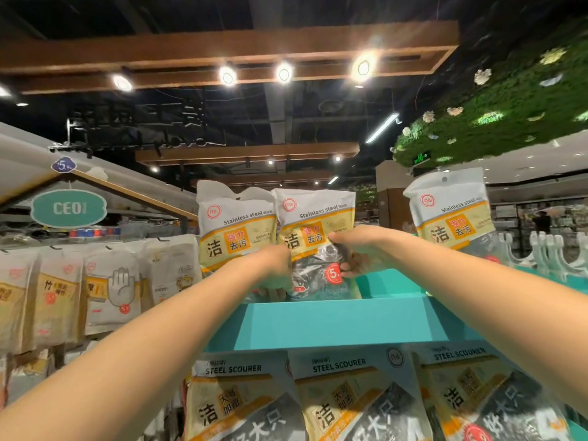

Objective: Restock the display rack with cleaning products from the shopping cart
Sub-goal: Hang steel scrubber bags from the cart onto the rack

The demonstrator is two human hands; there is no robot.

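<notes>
Both hands are up at the teal top shelf (pixel 334 323). The left hand (pixel 275 268) grips the left scourer pack (pixel 235 227) low down; the right hand (pixel 359 249) pinches the middle pack (pixel 315 230) by its side (a third pack (pixel 451 214) stands apart, rightward). Best to seat each base flat, upright, labels facing out
</notes>
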